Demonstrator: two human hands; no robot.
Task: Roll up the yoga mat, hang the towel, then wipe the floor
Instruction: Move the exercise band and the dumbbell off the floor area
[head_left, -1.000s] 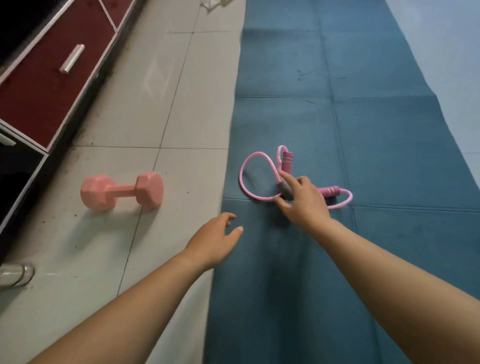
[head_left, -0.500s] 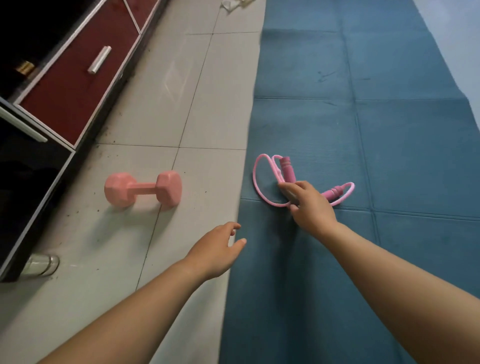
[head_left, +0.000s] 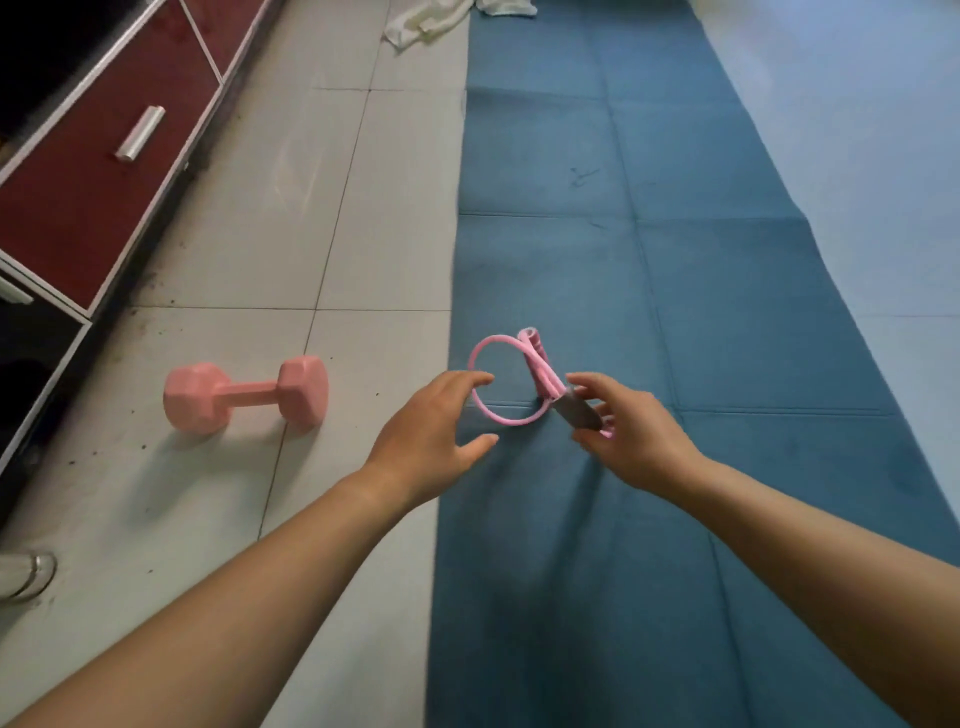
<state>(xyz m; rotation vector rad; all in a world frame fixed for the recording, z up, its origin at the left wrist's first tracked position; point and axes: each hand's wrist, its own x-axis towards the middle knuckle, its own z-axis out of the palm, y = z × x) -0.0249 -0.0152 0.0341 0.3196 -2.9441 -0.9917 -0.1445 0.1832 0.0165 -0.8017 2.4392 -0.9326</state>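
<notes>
A blue yoga mat (head_left: 675, 270) lies flat and unrolled on the tiled floor, running from near me to the far end. My right hand (head_left: 631, 441) grips a pink jump rope (head_left: 540, 374) by its grey handle, lifted just off the mat, with a pink loop hanging to the left. My left hand (head_left: 431, 441) hovers open beside that loop, fingers spread, touching nothing that I can make out. A white towel (head_left: 423, 21) lies crumpled on the floor at the mat's far left corner.
A pink dumbbell (head_left: 244, 395) rests on the tiles left of the mat. A dark red cabinet (head_left: 98, 192) with a metal handle lines the left side. A glass jar (head_left: 26, 574) lies at the lower left. Dark specks dot the tiles near the cabinet.
My right hand has gathered the jump rope and lifted it off the mat. My left hand has moved forward and right toward the rope's loop.
</notes>
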